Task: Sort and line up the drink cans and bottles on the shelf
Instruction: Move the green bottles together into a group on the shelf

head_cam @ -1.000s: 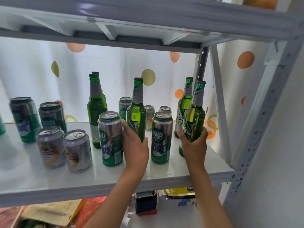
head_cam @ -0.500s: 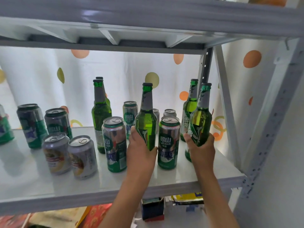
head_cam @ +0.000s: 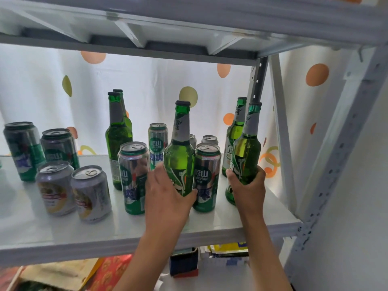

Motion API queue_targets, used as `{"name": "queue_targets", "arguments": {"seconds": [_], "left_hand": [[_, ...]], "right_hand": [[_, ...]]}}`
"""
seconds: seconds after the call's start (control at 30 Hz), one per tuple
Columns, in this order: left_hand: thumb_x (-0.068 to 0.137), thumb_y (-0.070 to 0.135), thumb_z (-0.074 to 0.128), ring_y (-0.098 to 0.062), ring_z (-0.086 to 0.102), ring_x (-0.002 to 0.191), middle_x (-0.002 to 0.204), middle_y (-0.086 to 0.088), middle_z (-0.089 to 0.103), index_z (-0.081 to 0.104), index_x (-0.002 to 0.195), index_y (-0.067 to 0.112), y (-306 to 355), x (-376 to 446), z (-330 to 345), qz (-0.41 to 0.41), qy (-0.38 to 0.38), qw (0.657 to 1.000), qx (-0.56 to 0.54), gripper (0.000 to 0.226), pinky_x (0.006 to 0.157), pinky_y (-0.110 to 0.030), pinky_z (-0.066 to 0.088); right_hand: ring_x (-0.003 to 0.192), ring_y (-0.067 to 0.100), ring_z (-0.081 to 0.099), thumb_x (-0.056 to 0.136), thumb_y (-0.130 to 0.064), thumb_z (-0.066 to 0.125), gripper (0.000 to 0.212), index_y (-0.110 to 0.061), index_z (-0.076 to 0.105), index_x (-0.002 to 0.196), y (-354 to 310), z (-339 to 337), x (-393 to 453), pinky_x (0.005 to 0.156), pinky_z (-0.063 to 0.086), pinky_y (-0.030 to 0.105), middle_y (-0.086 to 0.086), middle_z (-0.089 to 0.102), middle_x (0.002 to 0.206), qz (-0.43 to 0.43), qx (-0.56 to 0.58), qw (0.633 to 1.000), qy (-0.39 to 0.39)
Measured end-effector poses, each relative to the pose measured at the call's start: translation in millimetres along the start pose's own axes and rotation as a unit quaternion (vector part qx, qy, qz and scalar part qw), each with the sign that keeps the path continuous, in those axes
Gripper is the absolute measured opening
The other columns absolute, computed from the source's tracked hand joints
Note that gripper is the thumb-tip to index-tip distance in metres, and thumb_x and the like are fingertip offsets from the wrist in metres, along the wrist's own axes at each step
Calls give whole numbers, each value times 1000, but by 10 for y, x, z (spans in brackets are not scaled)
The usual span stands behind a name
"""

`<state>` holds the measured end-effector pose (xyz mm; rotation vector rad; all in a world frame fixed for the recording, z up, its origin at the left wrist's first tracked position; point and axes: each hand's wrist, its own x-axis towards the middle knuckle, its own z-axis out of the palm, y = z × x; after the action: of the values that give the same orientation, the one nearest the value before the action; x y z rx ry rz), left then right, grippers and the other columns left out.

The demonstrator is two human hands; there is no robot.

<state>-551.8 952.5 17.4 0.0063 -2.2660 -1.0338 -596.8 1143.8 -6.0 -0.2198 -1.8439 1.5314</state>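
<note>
Your left hand (head_cam: 168,198) grips a green bottle (head_cam: 179,156) between two tall cans (head_cam: 133,177). Your right hand (head_cam: 247,187) grips another green bottle (head_cam: 245,152) near the right end of the white shelf (head_cam: 63,234). Both bottles stand upright.

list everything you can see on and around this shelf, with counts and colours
green glass bottles: five, two at back left one behind the other, two at the right end, one mid-shelf between tall cans
bottle in left hand: green, silver neck foil, mid-shelf
bottle in right hand: green, right end, front of its pair
tall cans: three, green and silver, mid-shelf
dark green cans: two, far left
short silver cans: two in front left, two more partly hidden at the back
shelf: white metal, one board above
curtain: white with orange and green dots, behind
boxes and packets: mixed colours, below the shelf
left hand: grips the middle bottle
right hand: grips the right bottle
</note>
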Motion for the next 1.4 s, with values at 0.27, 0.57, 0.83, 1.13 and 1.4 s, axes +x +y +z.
{"name": "queue_targets", "arguments": {"seconds": [0.27,0.57,0.83,1.13,1.4], "left_hand": [[71,37,75,-5,44,113,130,7,38,18,140,37,-63,-166,58,-12,-43,993,-111,90,96,-22,37],[60,49,84,0,49,93,101,23,40,39,121,34,-148,-139,43,-9,-3,994,-113,77,81,-22,45],[54,44,90,26,53,82,88,28,61,39,117,44,-130,-178,58,-58,-6,978,-198,81,58,2,41],[52,42,92,8,64,89,96,27,66,55,112,37,-171,-259,-314,-34,54,956,-286,71,67,-8,51],[48,36,94,0,69,84,94,19,72,61,102,33,-370,-365,-947,-3,44,935,-353,62,64,-11,52]], "right_hand": [[94,4,57,70,-54,82,54,-35,50,110,-11,-2,-27,70,41,10,-10,55,105,-23,-51,998,4],[88,-12,55,71,-40,86,64,-38,41,116,-45,-18,-57,60,42,-1,-28,53,100,-14,0,1000,-9],[104,16,50,63,-30,88,80,-27,40,128,-51,58,-57,84,44,24,-6,47,113,-56,-117,991,14],[89,7,61,64,-14,83,83,-44,30,121,-252,-124,-404,69,47,8,-12,55,108,-46,21,998,27],[94,-12,61,64,-17,89,75,-41,45,121,-843,-58,-1090,72,47,3,-34,60,102,-136,82,987,-8]]}}
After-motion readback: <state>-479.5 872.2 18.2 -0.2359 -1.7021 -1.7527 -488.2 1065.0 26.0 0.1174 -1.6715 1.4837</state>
